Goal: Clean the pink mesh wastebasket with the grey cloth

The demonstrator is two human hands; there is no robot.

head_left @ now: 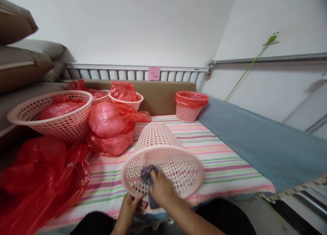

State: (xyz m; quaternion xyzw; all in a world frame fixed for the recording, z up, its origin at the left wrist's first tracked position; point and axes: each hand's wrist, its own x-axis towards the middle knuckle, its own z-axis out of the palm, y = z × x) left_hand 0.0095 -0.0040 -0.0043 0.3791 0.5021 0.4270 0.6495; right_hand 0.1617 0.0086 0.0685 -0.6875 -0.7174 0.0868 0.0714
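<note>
A pink perforated plastic basket [163, 149] lies on its side on the striped bed sheet [222, 160], its open mouth facing me. My left hand [129, 206] grips the lower rim of the basket from beneath. My right hand [159, 187] is closed on a small grey-purple cloth [147, 175] and presses it against the inside of the basket near the rim.
Crumpled red plastic bags [43, 180] lie at the left, with more stuffed bags [112, 126] behind. Several pink baskets [56, 115] stand at the back left, and one lined with a red bag [190, 105] at the back. A blue blanket [258, 139] covers the right side.
</note>
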